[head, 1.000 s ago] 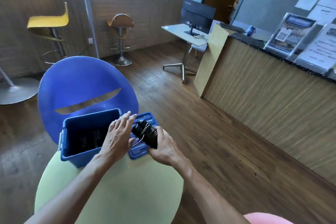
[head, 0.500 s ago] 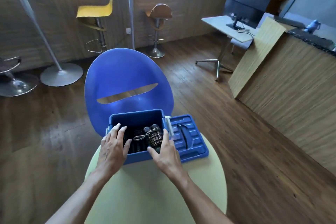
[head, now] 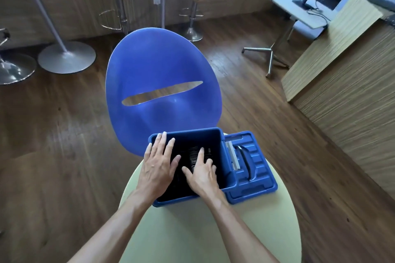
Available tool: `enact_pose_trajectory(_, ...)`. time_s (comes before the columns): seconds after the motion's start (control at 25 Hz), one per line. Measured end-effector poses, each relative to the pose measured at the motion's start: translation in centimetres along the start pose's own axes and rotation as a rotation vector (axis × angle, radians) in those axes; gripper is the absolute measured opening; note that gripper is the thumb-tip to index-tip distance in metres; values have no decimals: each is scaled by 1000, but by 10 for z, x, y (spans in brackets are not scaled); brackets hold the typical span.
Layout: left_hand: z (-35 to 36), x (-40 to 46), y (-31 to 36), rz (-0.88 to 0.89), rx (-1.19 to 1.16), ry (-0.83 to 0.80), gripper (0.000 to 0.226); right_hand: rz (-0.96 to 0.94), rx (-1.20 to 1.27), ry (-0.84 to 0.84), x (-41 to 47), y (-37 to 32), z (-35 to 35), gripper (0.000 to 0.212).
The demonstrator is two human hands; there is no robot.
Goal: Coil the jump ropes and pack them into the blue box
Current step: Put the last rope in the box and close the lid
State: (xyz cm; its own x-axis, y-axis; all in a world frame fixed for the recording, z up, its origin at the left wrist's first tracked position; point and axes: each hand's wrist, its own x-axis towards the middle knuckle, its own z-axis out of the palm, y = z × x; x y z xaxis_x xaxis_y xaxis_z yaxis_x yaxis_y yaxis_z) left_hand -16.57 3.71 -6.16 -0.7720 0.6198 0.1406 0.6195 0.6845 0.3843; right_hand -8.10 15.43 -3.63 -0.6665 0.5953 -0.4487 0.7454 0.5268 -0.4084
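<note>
Head view: a deep blue plastic box (head: 215, 134) with smooth walls and a rolled rim stands on a round, pale yellow-green tabletop (head: 192, 230), at the tabletop's 12 o'clock edge. Both hands reach into its open mouth. The left hand (head: 157, 163) lies palm down over the box's 9 o'clock side, fingers spread and flat, fingertips reaching the rim at about 11 o'clock; it pinches nothing that can be seen. The right hand (head: 202, 174) is inside the opening, fingers splayed and pointing toward 12 o'clock, pressing down on the coiled black jump ropes (head: 193, 156) (a ribbed, dark bundle, hard to make out in the shadowed interior). The ropes lie in the box, directly under and just beyond the right hand's fingertips, at 3 o'clock from the left hand's fingers. Whether the right hand grips the bundle or merely rests on it cannot be told.

At the box's 3 o'clock lies its blue moulded plastic lid (head: 256, 168), flat on the tabletop and touching the box wall, with raised ribs, a curved dark handle groove and a pale grey strip along the near edge.

Beyond the box, at 12 o'clock, stands a glossy blue egg-shaped plastic chair (head: 162, 66) with a narrow slot across its back, on a dark wood-plank floor (head: 53, 156).
</note>
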Motion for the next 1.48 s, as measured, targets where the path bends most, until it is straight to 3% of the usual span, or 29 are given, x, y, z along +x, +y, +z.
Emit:
enact_pose_trajectory(0.08, 9, -2, 3, 34, 31, -19, 61, -113, 86, 131, 1, 8, -7, 74)
enact_pose_trajectory(0.2, 18, 0, 14, 60, 25, -55, 64, -288, 245, 467, 5, 31, -30, 48)
enact_pose_trajectory(0.32, 25, -3, 29, 49, 69, -86, 65, -250, 297, 635, 11, 71, -50, 36)
enact_pose_trajectory(0.6, 35, -14, 71, -23, 130, -69, 67, 32, 189, 421, 32, 152, -68, 52)
enact_pose_trajectory(0.88, 70, 13, 164, -31, 90, -38, 68, 33, 66, 193, 64, 186, -57, 56)
enact_pose_trajectory(1.08, 92, 7, 180, -84, 80, -74, 68, 12, 83, 215, 75, 201, -39, 33)
enact_pose_trajectory(1.48, 60, 2, 172, -85, 105, -58, 69, -3, 204, 425, 41, 218, -87, 34)
